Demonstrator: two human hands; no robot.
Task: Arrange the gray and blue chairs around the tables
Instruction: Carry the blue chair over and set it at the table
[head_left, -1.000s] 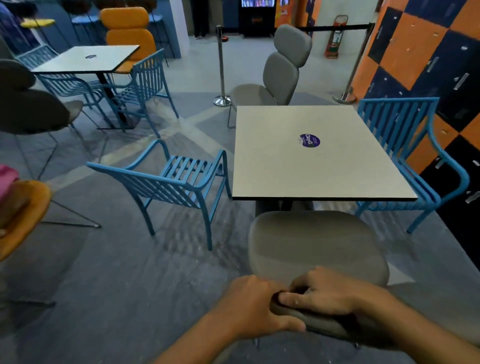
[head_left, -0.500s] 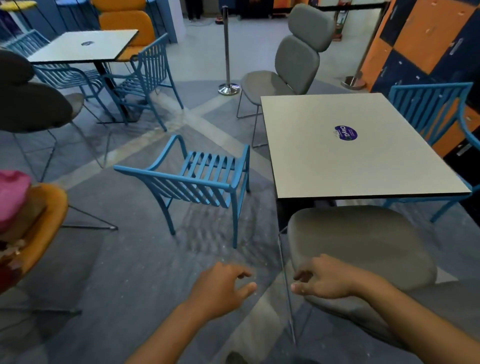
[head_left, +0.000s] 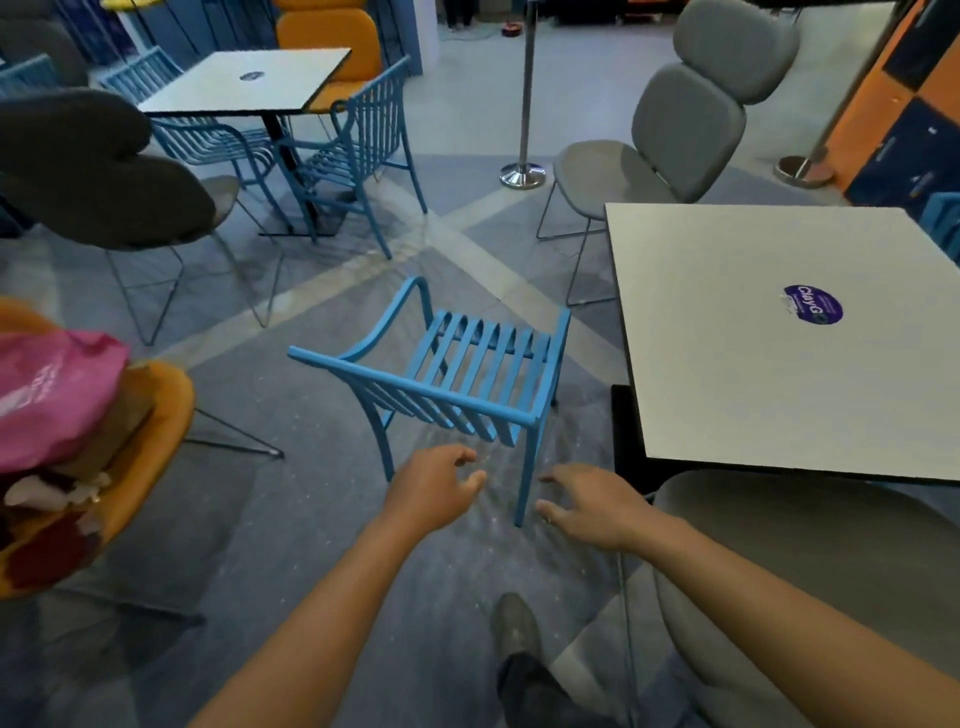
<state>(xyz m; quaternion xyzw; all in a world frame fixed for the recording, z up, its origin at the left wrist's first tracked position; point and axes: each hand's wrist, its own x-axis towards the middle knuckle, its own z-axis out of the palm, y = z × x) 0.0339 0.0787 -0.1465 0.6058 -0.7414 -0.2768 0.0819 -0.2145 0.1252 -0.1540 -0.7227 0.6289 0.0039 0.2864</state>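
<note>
Head view. Left hand (head_left: 434, 491) and right hand (head_left: 589, 504) extended at 6 o'clock, fingers loosely spread, holding nothing, just short of blue slatted chair (head_left: 457, 384). Chair upright on grey floor (head_left: 260, 519), backrest rail toward the hands, seat facing 12 o'clock, beside near table (head_left: 727, 338) at 3 o'clock. Gray chair seat (head_left: 779, 525) tucked under that table's near edge at 4 o'clock. Second gray chair (head_left: 675, 130) at 1 o'clock, touching table's far corner. Far table (head_left: 249, 80) at 11 o'clock, blue chairs around it.
</note>
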